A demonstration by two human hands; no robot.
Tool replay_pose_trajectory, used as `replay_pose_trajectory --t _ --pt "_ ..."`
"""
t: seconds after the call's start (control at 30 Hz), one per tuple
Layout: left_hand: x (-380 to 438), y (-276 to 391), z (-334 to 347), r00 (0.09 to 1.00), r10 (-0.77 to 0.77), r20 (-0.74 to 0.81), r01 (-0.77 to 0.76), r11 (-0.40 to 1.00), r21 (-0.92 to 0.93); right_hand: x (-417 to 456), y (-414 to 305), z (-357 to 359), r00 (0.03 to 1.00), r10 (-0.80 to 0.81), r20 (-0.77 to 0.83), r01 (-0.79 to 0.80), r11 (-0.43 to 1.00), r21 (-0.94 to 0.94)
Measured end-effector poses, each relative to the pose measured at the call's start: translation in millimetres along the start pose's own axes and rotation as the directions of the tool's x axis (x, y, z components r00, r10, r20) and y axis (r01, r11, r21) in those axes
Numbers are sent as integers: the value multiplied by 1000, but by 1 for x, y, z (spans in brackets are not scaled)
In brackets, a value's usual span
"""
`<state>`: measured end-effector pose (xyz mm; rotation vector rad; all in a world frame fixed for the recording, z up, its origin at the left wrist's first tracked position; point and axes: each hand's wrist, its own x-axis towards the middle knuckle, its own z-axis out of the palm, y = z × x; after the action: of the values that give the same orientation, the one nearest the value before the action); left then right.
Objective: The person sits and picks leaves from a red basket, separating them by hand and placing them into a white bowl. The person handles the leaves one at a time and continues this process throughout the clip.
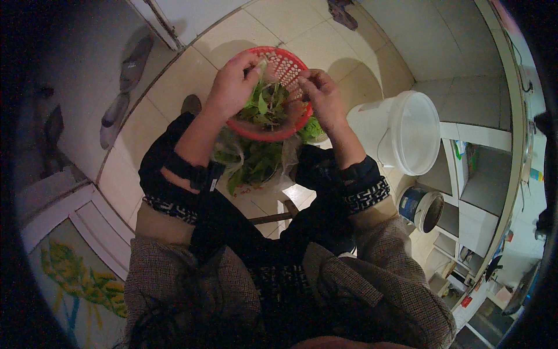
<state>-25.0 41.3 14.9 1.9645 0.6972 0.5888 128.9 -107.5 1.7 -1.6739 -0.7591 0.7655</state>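
Note:
A red plastic colander (229,124) with a perforated wall stands before my knees, with leafy greens (263,104) inside it. Above its left side, my left hand (233,83) pinches a pale green stem (262,70) between thumb and fingers. My right hand (321,94) is over the right rim, thumb and fingertips drawn together; whether something thin is between them cannot be made out. Below the colander, a clear plastic bag (290,159) with more dark green leaves (257,161) lies between my legs. Lighter greens (311,129) show beside the colander under my right wrist.
To the right stand a large white plastic bucket (370,126) and a smaller bucket (409,204) with a dark inside. White shelving (477,222) runs along the right. A wooden bar (270,218) crosses between my legs. Dark footwear (343,15) lies on the tiled floor (287,22) at the top.

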Motion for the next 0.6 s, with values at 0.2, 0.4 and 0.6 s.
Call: replay_pose_trajectory --t 0.2,0.4,0.6 --pt "-3 1 11 935 259 241 -290 952 101 -3 -9 14 956 194 221 -246 939 241" --pt "-7 2 16 907 259 331 -310 944 110 -5 -15 17 943 268 195 -316 907 279" --pt "-10 10 13 920 250 301 -299 945 133 -4 -10 17 941 273 198 -321 907 274"
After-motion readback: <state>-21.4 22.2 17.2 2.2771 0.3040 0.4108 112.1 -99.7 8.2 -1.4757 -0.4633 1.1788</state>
